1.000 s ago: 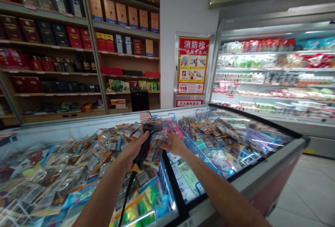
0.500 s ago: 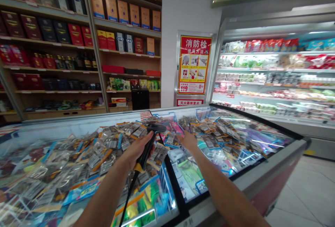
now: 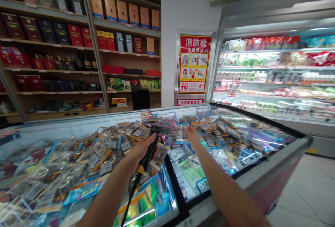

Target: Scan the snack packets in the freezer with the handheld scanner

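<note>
My left hand (image 3: 140, 152) is wrapped round the handle of a black barcode scanner (image 3: 149, 150), its cable running down toward me. The scanner's head points right, toward a small clear packet with a pale printed label (image 3: 179, 133). That packet's edge is pinched in the fingers of my right hand (image 3: 193, 137), just above the freezer's glass top. Many similar packets (image 3: 98, 152) lie spread over the glass to the left. Another heap of packets (image 3: 222, 131) lies to the right of my right hand.
The chest freezer (image 3: 261, 181) has a dark dividing bar (image 3: 172, 173) and frozen goods under its glass. Behind it stand wooden shelves (image 3: 128, 54) with boxed bottles and a red fire-hydrant sign (image 3: 195, 65). A lit refrigerated display (image 3: 277, 66) stands at right, above a tiled floor (image 3: 295, 192).
The labelled packet now shows upright in my right hand, in front of the scanner. My left hand and the scanner have shifted slightly right.
</note>
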Motion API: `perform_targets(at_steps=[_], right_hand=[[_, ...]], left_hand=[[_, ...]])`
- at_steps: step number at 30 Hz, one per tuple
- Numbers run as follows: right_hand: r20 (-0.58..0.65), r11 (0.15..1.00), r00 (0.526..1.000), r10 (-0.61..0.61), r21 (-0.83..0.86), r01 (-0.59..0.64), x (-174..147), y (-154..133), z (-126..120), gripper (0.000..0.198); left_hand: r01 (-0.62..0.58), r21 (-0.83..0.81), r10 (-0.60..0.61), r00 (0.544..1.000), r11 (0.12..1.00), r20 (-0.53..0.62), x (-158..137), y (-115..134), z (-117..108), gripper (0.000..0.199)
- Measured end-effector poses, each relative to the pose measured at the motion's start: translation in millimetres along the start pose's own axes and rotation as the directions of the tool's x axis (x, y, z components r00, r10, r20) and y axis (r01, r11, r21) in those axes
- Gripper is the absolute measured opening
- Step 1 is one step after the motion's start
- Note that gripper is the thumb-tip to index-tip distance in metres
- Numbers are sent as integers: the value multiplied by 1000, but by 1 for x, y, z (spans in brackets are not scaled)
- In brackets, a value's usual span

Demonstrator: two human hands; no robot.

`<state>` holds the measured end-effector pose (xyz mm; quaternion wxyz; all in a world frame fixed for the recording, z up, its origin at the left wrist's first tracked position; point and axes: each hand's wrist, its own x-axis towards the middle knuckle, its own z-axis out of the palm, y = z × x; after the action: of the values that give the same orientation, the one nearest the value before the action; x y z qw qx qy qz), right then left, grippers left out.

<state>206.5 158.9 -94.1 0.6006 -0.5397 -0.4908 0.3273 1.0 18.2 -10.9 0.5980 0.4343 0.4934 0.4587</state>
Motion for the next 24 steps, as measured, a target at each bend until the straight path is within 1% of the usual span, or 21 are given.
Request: perform_targets(at_steps=[1, 3, 4, 6, 8, 10, 13, 16, 21, 24], right_hand=[[-10, 990, 999, 47, 134, -45, 2, 0, -3, 34], [-10, 938, 995, 103, 334, -94, 6, 0, -8, 38], [-10, 910, 994, 110, 404, -97, 6, -1, -9, 39], [-18, 869, 994, 110, 487, -87, 7, -2, -10, 39], [-16, 855, 995, 95, 514, -73, 7, -2, -9, 39], [-9, 858, 997, 74, 511, -59, 6, -1, -8, 36], [9, 870, 999, 44, 492, -43, 6, 0, -7, 32], [26, 872, 999, 39, 487, -47, 7, 1, -6, 30], [4, 878, 1000, 26, 478, -24, 5, 0, -4, 27], [10, 878, 1000, 27, 477, -29, 3, -3, -5, 26]], left_hand=[[3, -17, -3, 1000, 1000, 24, 0, 0, 0, 39], [18, -54, -14, 997, 998, 74, -1, -2, 1, 37], [27, -68, -19, 995, 997, 103, -1, -2, 1, 37], [38, -93, -22, 985, 995, 169, -1, -3, 3, 36], [45, -113, -19, 976, 993, 219, -2, -3, 4, 35], [42, -123, -12, 972, 991, 235, -3, -3, 6, 34], [35, -119, -7, 974, 992, 227, -5, -2, 7, 34], [26, -118, 2, 973, 993, 230, -6, -1, 6, 34], [37, -138, -5, 974, 990, 226, -6, -1, 6, 34], [38, -162, -1, 975, 986, 222, -5, 0, 6, 33]])
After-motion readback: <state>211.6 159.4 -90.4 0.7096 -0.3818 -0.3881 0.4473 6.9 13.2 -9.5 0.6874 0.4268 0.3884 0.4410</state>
